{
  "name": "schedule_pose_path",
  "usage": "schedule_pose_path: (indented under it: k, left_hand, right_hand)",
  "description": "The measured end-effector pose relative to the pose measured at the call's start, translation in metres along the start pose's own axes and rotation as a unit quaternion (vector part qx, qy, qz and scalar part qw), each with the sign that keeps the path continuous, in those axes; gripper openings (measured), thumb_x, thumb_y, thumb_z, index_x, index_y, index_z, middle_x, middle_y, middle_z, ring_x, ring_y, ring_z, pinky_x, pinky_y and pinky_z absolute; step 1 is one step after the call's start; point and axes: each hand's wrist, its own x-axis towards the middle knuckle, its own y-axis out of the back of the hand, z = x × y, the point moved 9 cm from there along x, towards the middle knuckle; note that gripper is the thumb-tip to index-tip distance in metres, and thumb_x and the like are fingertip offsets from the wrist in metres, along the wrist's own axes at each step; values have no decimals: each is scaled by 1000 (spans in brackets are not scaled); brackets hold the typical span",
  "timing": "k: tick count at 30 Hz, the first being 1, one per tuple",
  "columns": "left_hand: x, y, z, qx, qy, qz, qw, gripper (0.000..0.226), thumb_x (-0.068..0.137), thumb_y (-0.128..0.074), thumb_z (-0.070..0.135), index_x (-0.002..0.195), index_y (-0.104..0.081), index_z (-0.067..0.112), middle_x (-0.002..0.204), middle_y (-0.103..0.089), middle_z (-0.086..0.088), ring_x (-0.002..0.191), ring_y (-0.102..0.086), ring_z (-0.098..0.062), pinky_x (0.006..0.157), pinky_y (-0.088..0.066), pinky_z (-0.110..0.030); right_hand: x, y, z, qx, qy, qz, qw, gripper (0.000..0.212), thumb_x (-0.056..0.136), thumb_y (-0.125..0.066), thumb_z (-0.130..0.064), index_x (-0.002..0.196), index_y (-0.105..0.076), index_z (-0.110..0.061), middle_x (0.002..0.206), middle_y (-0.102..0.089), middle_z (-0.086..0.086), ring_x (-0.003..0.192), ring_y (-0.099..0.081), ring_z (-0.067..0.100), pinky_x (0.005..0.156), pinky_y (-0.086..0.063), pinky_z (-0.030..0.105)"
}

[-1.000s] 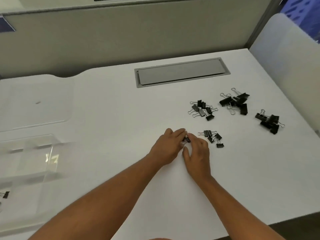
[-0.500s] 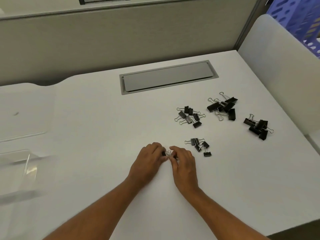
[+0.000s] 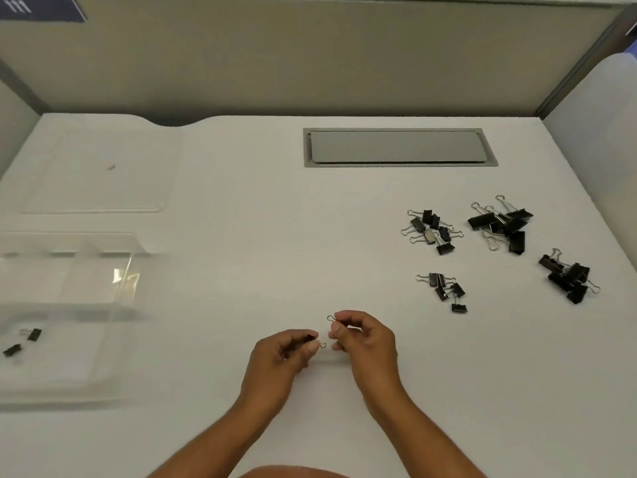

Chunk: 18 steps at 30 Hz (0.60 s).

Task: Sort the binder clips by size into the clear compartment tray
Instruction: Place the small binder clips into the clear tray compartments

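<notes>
A white desk [image 3: 241, 270] fills the view, with a grey cable hatch [image 3: 400, 147] set into it near the back wall. At the left edge sits the clear tray [image 3: 113, 267]; two small black clips [image 3: 24, 341] lie in its nearest compartment, and its other compartments are too washed out to read. A flat clear lid [image 3: 96, 174] lies behind the tray.

Four piles of clips sit on the right half of the desk, well apart from the tray. The pile of large clips [image 3: 501, 224] is farthest back, with a second large pile [image 3: 568, 277] near the right edge. A pile of medium clips [image 3: 431, 231] lies just left of the first large one, and a small pile [image 3: 446, 292] is nearest the hands.

Both hands are held close together above the desk near its front middle. The left hand [image 3: 279, 357] has its fingers curled, pinching a small black clip [image 3: 312, 339] between thumb and forefinger, its wire loop poking out toward the other hand. The right hand [image 3: 365, 339] pinches a wire handle [image 3: 331, 318] at its fingertips; whether a clip body is attached is hidden by the fingers.
</notes>
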Motion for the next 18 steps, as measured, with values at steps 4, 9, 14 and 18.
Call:
schedule_pose_path:
  k: [4,9,14,18]
  left_hand:
    - [-27,74,-9,37,-22,84,996,8,93,-77,34,100,-79,37,100,-75,25,92,-69,-2,75,-50,-16]
    - [-55,175,11,13,-77,171,982,13,90,-81,29,101,-79,36,93,-76,24,85,-71,-9,74,-51,-12]
    - [-85,308,22,71,-142,315,936,23,87,-84,27,105,-70,34,87,-73,22,77,-68,-13,68,-51,-15]
    - [-95,396,4,140,-137,396,897,14,91,-80,29,100,-70,30,87,-70,22,83,-65,-7,73,-48,-19]
  right_hand:
    - [-32,-65,2,-5,-19,-62,998,14,90,-79,-6,101,-77,-14,90,-79,6,80,-78,23,75,-64,29]
    - [-60,-155,-15,-69,11,-146,987,12,89,-80,-4,96,-78,-14,85,-78,7,76,-76,23,73,-62,28]
    - [-89,-258,-26,-174,91,-238,951,17,88,-81,-5,91,-78,-22,87,-78,-2,77,-74,18,73,-61,27]
    - [-123,-329,-15,-260,138,-327,898,15,89,-82,-17,93,-77,-30,91,-77,-10,85,-73,15,78,-62,28]
